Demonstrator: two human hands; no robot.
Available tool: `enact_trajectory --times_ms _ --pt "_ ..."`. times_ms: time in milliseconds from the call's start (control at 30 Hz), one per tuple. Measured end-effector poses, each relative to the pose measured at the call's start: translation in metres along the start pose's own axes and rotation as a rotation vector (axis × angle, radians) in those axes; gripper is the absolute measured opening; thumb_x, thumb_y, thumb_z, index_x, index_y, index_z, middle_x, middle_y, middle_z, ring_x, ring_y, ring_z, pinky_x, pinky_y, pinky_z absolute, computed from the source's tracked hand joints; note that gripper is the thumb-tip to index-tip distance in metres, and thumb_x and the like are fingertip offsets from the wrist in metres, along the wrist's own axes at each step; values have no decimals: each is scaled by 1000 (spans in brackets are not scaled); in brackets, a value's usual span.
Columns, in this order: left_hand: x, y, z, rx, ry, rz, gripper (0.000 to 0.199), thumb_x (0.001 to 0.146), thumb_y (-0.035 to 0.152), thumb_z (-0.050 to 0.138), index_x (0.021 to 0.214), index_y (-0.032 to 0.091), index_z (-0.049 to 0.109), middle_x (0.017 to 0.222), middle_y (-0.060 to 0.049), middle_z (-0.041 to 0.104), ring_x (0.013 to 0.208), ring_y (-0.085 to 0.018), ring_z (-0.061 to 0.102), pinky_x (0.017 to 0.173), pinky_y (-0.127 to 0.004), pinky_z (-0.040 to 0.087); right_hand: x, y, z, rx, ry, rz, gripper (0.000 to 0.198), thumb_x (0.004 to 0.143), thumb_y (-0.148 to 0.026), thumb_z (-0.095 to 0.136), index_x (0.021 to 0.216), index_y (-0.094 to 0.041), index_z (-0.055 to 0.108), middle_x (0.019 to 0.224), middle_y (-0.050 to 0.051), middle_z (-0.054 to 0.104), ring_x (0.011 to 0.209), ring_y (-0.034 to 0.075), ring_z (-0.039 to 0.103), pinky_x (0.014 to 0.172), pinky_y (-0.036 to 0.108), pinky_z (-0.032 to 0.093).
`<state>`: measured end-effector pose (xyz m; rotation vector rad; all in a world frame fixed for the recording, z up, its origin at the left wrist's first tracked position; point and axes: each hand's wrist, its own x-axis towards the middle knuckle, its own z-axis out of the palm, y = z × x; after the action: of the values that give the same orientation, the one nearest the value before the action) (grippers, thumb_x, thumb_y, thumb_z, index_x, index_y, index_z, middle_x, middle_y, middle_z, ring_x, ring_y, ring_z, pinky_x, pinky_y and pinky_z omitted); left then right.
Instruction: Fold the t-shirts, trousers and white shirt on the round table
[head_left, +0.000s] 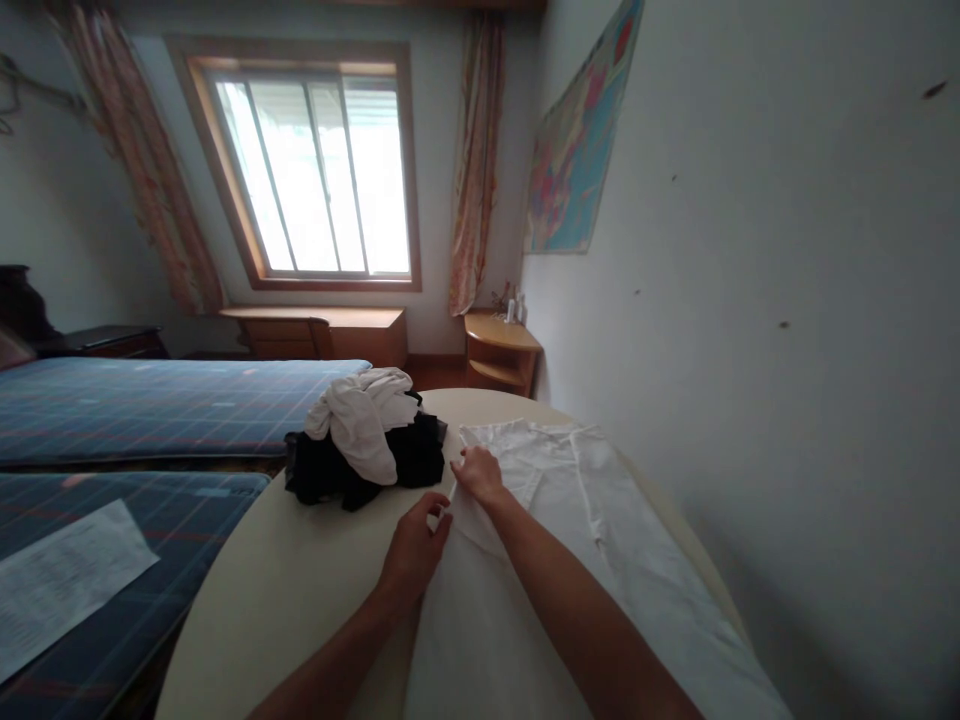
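A white garment (pixel 517 590) with seams lies spread out over the right part of a round cream table (pixel 300 580). From this view I cannot tell exactly what kind of garment it is. My right hand (pixel 478 474) is closed at its left edge, near the far end, with the fingers pinching the fabric. Closer to me, my left hand (pixel 418 538) has curled fingers, with thumb and fingertips at the same edge. Left of both hands sits a heap of clothes, a crumpled white piece (pixel 364 420) resting on black clothing (pixel 416 455).
Blue plaid mattresses (pixel 172 405) stand left of the table, a printed sheet of paper (pixel 71 580) on the nearer one. A wall (pixel 787 420) runs close along the right. Beyond the table are a corner shelf (pixel 502 332) and a wooden desk (pixel 360 320) under the window.
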<state>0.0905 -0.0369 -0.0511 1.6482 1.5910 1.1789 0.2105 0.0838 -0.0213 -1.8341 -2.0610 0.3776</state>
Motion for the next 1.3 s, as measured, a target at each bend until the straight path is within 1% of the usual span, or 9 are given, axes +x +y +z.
enact_trajectory --times_ms 267,400,567,633,700,833,900,1033,1300 --pt "2 41 18 -250 31 2 24 74 33 63 93 18 60 86 -1 64 53 -9 52 51 -21 42 2 26 -29 206 94 -48 39 82 -24 61 119 -16 69 108 8 75 99 19 69 88 24 49" --pt "1 78 37 -335 -65 16 21 76 29 63 92 18 59 93 -2 64 54 -7 52 51 -20 41 5 59 -59 272 121 -66 37 82 -24 61 118 -16 70 102 6 76 90 16 70 81 22 51" --pt "-9 105 76 -333 -260 10 18 81 20 59 99 19 57 100 -3 66 58 -8 56 53 -20 44 -4 116 -83 240 118 -49 40 83 -21 58 120 -12 68 111 9 73 98 17 69 86 23 51" --pt "-15 102 90 -273 -337 53 20 84 18 54 104 20 57 102 -5 67 69 -13 63 61 -25 51 -13 137 -85 189 98 -32 41 82 -20 57 121 -11 67 112 11 73 101 21 68 89 27 50" --pt "-21 91 98 -129 -368 180 27 86 16 51 112 21 58 114 -8 67 94 -19 67 81 -34 55 -24 153 -84 127 78 -35 44 82 -19 56 123 -11 66 117 13 71 107 24 66 95 32 48" --pt "-32 66 97 224 -482 419 56 88 27 57 143 21 45 154 -12 39 143 -29 36 117 -47 32 -53 172 -82 29 49 -109 46 86 -28 57 130 -17 63 134 12 62 126 24 54 109 34 36" --pt "-36 59 93 353 -540 454 64 92 37 55 150 20 36 160 -13 28 148 -31 23 120 -50 25 -67 180 -82 -35 18 -167 48 90 -41 55 134 -22 60 141 10 56 132 25 48 113 38 31" --pt "-39 56 90 497 -550 476 66 95 49 49 153 21 33 162 -12 24 150 -33 16 121 -51 21 -90 194 -79 -152 -92 -232 62 94 -61 40 146 -29 46 154 8 42 145 30 30 118 51 18" --pt "-26 38 77 568 -532 513 72 96 57 41 155 16 28 161 -14 22 150 -31 15 121 -48 20 -86 172 -64 -164 -138 -216 69 92 -68 38 150 -32 39 160 6 31 149 31 18 118 53 10"
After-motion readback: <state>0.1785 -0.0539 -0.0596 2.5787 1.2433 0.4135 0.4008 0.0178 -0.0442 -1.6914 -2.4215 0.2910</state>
